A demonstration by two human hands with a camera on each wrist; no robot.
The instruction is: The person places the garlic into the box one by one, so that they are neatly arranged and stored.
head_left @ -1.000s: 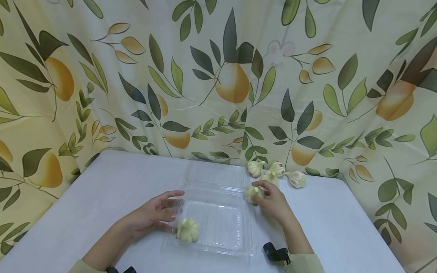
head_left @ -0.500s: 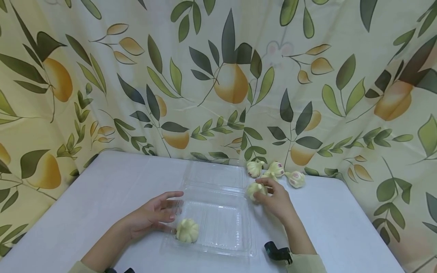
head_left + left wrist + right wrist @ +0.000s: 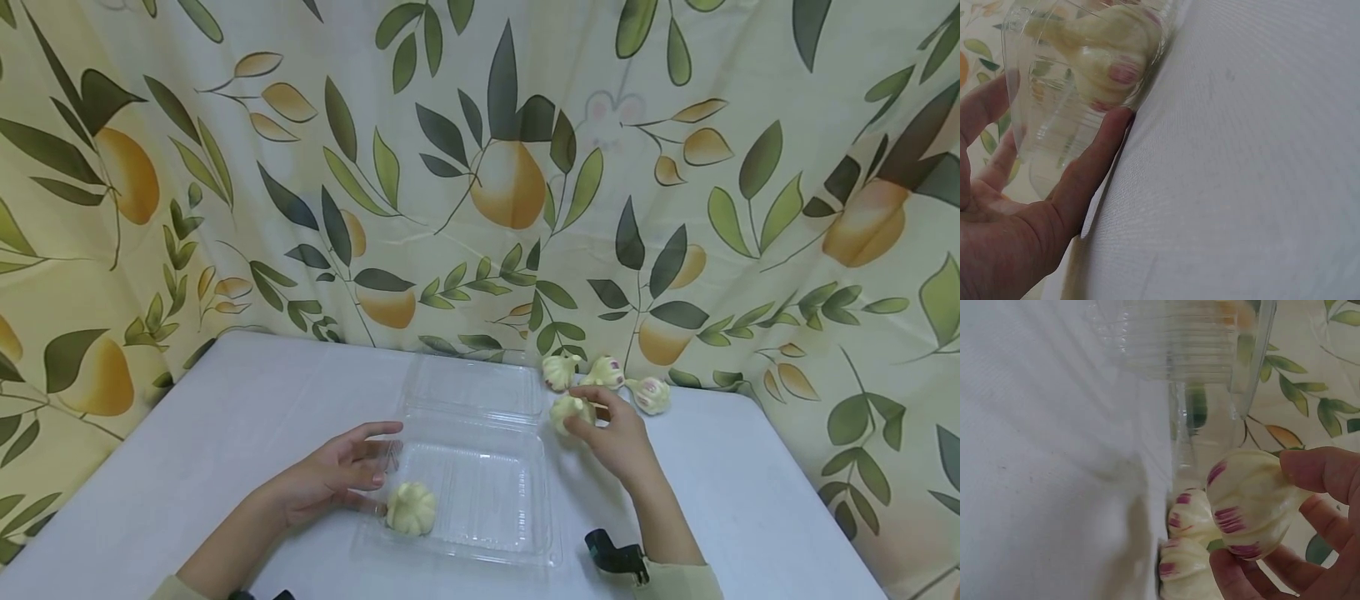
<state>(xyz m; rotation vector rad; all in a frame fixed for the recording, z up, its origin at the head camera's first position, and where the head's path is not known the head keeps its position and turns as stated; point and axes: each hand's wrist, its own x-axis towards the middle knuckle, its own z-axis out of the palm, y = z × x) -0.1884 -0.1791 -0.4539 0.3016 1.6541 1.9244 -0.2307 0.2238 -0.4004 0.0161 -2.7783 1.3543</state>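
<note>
While the clear plastic box (image 3: 468,550) lies open on the white-covered bench (image 3: 247,400), the right hand (image 3: 611,429) holds a garlic bulb (image 3: 572,414) just outside the box's far right corner. The right grip is clamped on this bulb, thumb on one side and fingers on the other, and the right wrist view shows it raised off the bench, purple streaks across its pale skin. Left of the box, the left hand (image 3: 330,473) stands at the near half of the side wall with its grip apart, fingers spread and holding nothing; one fingertip reaches the plastic at its base. Inside the box, in the near left corner, sits another bulb (image 3: 411,508), lying on its side with its neck pointing away from the purple marks in the left wrist view. Behind the box its lid (image 3: 474,388) lies folded back. Beyond the box's far right corner, at least three loose bulbs (image 3: 558,372) cluster; the right hand may cover more. Past the box hangs a curtain (image 3: 450,250) printed with fruit and leaves.
</note>
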